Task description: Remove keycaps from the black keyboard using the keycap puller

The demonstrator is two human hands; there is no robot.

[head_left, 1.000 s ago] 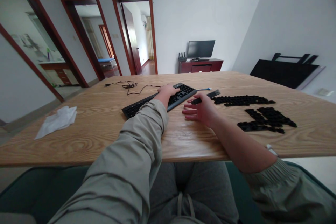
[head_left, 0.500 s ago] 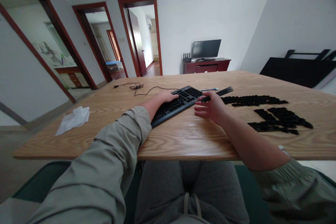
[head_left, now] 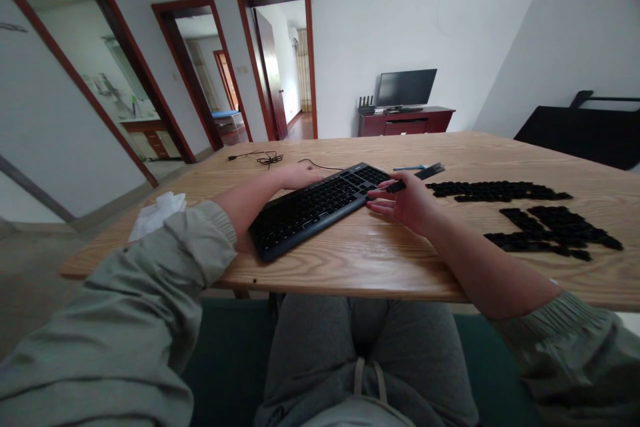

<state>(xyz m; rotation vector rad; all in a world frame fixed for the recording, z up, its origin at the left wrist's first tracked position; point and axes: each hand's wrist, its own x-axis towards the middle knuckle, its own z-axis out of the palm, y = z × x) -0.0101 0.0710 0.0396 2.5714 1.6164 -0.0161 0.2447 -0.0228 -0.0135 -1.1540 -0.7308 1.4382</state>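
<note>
- Since the earlier view my left forearm (head_left: 250,203) has drawn back off the keyboard (head_left: 315,210), so the whole board now shows, and my left hand (head_left: 300,177) has ended up at its far long edge
- The keyboard lies near the middle of the wooden table (head_left: 350,273), its long axis slanting from the near left toward the far right
- My right hand (head_left: 405,203) is the nearer one to the keyboard's right end; my fingertips (head_left: 375,205) sit just beside that corner, though I cannot tell if they touch it
- That hand pinches a slim black tool (head_left: 427,172) between thumb and forefinger, the other fingers loosely curled; the tool's long axis points toward the table's far right
- My left hand lies relaxed and open, gripping nothing I can make out
- Right of my right hand, toward the table's right edge, loose black keycaps (head_left: 500,191) form a long row, with a second cluster of keycaps (head_left: 550,233) nearer me
- Near the far edge lie a small blue item (head_left: 409,167) and a thin black cable (head_left: 267,159); a crumpled white tissue (head_left: 157,208) sits by the left edge, partly behind my left sleeve (head_left: 185,247)
</note>
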